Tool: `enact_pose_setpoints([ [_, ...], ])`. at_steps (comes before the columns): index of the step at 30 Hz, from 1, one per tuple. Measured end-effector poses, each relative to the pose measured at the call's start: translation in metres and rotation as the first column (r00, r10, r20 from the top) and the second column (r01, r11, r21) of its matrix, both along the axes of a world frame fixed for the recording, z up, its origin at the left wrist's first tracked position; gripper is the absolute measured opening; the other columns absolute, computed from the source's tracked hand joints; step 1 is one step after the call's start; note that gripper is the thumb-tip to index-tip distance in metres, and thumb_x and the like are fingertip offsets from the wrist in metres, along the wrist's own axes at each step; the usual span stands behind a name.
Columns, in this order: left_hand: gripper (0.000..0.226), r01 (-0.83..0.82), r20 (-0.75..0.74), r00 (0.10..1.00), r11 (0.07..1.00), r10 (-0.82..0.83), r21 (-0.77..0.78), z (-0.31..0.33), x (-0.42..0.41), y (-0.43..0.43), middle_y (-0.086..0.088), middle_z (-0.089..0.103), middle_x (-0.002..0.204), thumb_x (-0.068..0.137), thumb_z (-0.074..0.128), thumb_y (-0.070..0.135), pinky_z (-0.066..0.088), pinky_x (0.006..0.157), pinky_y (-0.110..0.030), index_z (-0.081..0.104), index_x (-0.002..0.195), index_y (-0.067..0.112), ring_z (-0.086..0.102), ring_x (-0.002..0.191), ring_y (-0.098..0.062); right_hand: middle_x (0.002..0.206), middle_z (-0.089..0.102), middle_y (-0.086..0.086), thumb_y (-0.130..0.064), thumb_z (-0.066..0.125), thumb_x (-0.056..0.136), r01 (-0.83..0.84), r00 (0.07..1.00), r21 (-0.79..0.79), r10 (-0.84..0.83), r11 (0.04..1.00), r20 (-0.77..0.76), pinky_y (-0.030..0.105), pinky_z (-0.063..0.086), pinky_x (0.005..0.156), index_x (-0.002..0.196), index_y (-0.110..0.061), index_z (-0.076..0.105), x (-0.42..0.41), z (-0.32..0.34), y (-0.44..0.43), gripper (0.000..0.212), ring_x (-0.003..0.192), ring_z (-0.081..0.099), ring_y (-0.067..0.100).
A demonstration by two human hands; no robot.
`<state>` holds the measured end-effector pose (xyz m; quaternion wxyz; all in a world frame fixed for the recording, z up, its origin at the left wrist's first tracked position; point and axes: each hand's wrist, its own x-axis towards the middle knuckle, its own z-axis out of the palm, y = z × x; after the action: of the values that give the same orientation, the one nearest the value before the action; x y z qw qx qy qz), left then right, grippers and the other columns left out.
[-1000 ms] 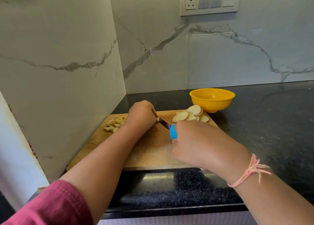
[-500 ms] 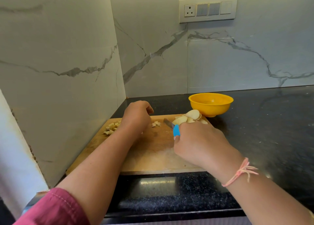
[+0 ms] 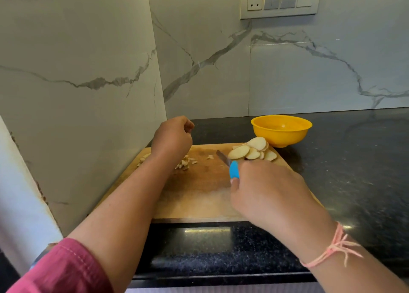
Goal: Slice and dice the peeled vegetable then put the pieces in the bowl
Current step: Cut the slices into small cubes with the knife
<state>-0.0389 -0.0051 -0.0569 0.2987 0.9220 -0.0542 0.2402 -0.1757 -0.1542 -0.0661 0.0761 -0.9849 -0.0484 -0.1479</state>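
Observation:
A wooden cutting board (image 3: 199, 193) lies on the black counter. Pale round vegetable slices (image 3: 252, 151) are piled at its far right corner. Diced pieces (image 3: 184, 163) lie at its far left, partly hidden by my left forearm. My right hand (image 3: 265, 193) grips a blue-handled knife (image 3: 234, 169); the blade points away, its tip beside the slices. My left hand (image 3: 172, 137) hovers above the diced pile with its fingers curled and nothing visible in it. The empty yellow bowl (image 3: 281, 131) stands just behind the slices.
Marble walls close the left side and back of the corner. A switch and socket panel (image 3: 278, 1) sits high on the back wall. Black counter (image 3: 354, 171) stretches to the right of the board and bowl.
My left hand lifted off the board and moved up and back, uncovering a few diced pieces. The knife drew back to the right, toward the slices.

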Motion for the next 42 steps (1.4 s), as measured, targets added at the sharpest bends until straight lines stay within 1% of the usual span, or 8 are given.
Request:
enact_pose_setpoints([
  [6, 0.031, -0.007, 0.001, 1.0, 1.0, 0.007, 0.007, -0.002, -0.002, 0.0, 0.0, 0.063, 0.115, 0.093, 0.052, 0.005, 0.047, 0.08, -0.026, 0.06, 0.119, 0.02, 0.057, 0.102, -0.017, 0.096, 0.056, -0.002, -0.038, 0.04, 0.097, -0.139, 0.99, 0.035, 0.138, 0.99, 0.025, 0.026, 0.037, 0.057, 0.125, -0.023, 0.048, -0.002, -0.003, 0.008, 0.033, 0.082, 0.053, 0.016],
  [13, 0.026, 0.094, 0.026, 0.995, 0.996, -0.094, -0.008, -0.002, -0.009, -0.011, 0.003, 0.063, 0.113, 0.095, 0.057, 0.018, 0.044, 0.08, -0.023, 0.059, 0.121, 0.02, 0.053, 0.095, -0.009, 0.071, 0.041, -0.01, -0.046, 0.035, 0.096, -0.008, 0.988, 0.142, -0.014, 0.99, 0.153, 0.023, 0.027, 0.047, 0.12, -0.033, 0.049, -0.01, -0.007, -0.03, 0.03, 0.06, 0.041, 0.007],
  [20, 0.055, 0.472, -0.3, 0.871, 0.833, -0.39, 0.287, -0.008, -0.019, -0.049, -0.001, 0.04, 0.144, 0.095, 0.053, 0.038, 0.036, 0.104, -0.031, 0.036, 0.145, 0.023, 0.043, 0.127, -0.017, 0.072, 0.052, -0.009, -0.047, 0.038, 0.094, 0.066, 0.981, 0.248, -0.108, 0.967, 0.161, 0.025, 0.028, 0.046, 0.104, -0.029, 0.052, -0.011, -0.012, -0.054, 0.025, 0.064, 0.051, 0.011],
  [25, 0.059, 0.523, -0.362, 0.822, 0.834, -0.44, 0.173, -0.012, -0.015, -0.052, -0.002, 0.048, 0.14, 0.093, 0.057, 0.035, 0.038, 0.095, -0.023, 0.034, 0.146, 0.022, 0.049, 0.123, -0.017, 0.072, 0.052, -0.009, -0.047, 0.038, 0.094, 0.068, 0.982, 0.248, -0.109, 0.966, 0.155, 0.024, 0.027, 0.045, 0.105, -0.03, 0.052, -0.01, -0.012, -0.054, 0.025, 0.061, 0.049, 0.009],
  [33, 0.05, 0.401, -0.177, 0.908, 0.91, -0.379, 0.107, -0.01, -0.01, -0.042, 0.003, 0.062, 0.121, 0.084, 0.068, 0.041, 0.049, 0.092, -0.025, 0.057, 0.128, 0.02, 0.057, 0.101, -0.01, 0.075, 0.055, -0.007, -0.046, 0.039, 0.094, 0.072, 0.978, 0.267, -0.12, 0.961, 0.17, 0.027, 0.034, 0.048, 0.108, -0.029, 0.054, -0.003, -0.009, -0.047, 0.026, 0.068, 0.054, 0.013],
  [35, 0.048, 0.279, -0.126, 0.957, 0.946, -0.26, 0.167, -0.004, -0.011, -0.033, 0.003, 0.064, 0.113, 0.084, 0.065, 0.047, 0.053, 0.087, -0.028, 0.06, 0.123, 0.02, 0.057, 0.094, -0.01, 0.079, 0.057, -0.007, -0.046, 0.039, 0.094, 0.069, 0.977, 0.262, -0.118, 0.963, 0.177, 0.028, 0.038, 0.051, 0.111, -0.029, 0.054, 0.0, -0.008, -0.044, 0.028, 0.071, 0.055, 0.015],
  [39, 0.063, 0.043, -0.264, 0.961, 0.897, 0.083, 0.44, 0.004, -0.004, -0.017, 0.0, 0.069, 0.083, 0.078, 0.052, 0.072, 0.056, 0.074, -0.03, 0.071, 0.093, 0.014, 0.063, 0.077, -0.015, 0.072, 0.047, -0.01, -0.046, 0.04, 0.094, 0.037, 0.98, 0.239, -0.082, 0.97, 0.18, 0.025, 0.028, 0.046, 0.111, -0.028, 0.054, 0.004, -0.006, -0.035, 0.028, 0.063, 0.047, 0.01],
  [42, 0.063, -0.011, -0.233, 0.966, 0.914, 0.115, 0.406, 0.006, -0.002, -0.009, -0.002, 0.068, 0.077, 0.082, 0.048, 0.069, 0.052, 0.07, -0.031, 0.072, 0.088, 0.011, 0.062, 0.072, -0.016, 0.069, 0.042, -0.01, -0.045, 0.041, 0.094, 0.029, 0.982, 0.213, -0.067, 0.977, 0.174, 0.024, 0.025, 0.045, 0.11, -0.029, 0.054, 0.006, -0.005, -0.028, 0.027, 0.06, 0.039, 0.008],
])
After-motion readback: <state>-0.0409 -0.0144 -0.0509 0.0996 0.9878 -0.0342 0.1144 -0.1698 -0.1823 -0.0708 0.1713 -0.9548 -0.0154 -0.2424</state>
